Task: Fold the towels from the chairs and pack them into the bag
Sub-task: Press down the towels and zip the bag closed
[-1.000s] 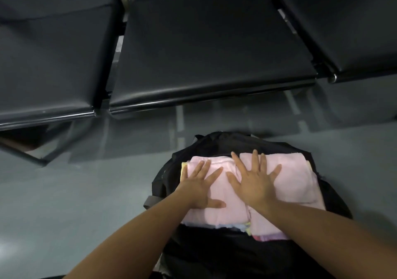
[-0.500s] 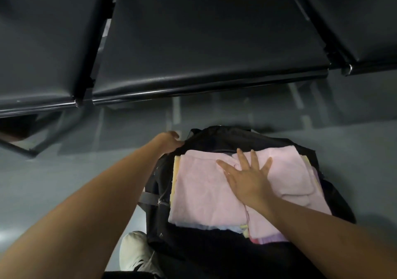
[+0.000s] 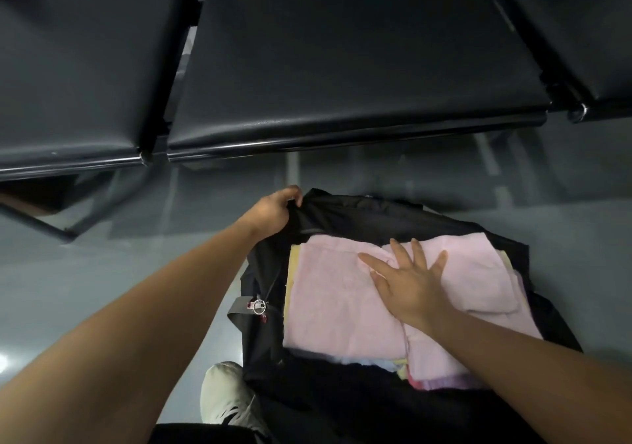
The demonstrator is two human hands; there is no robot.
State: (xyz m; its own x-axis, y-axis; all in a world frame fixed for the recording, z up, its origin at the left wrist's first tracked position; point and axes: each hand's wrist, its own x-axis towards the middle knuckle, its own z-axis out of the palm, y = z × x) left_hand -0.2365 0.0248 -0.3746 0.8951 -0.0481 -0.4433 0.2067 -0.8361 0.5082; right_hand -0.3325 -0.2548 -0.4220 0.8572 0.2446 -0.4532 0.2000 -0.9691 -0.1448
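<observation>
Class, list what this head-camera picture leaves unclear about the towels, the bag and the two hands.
1. Head view: how many towels lie below the pink towels; these cover them, and only coloured edges show.
2. Head view: fingertips of the left hand, tucked behind the flap of the bag it grips.
3. Head view: the zip charm, too small to read.
4. Head view: backs of the chairs, cut off by the top edge.

Both arms are bare: the left forearm [image 3: 154,306] down to the left hand [image 3: 273,209], the right forearm [image 3: 513,351] down to the right hand [image 3: 410,282]. Below shows 1 pale, off-white sneaker [image 3: 227,399] with darker side stripes, and what looks like a dark trouser leg [image 3: 191,435].
</observation>
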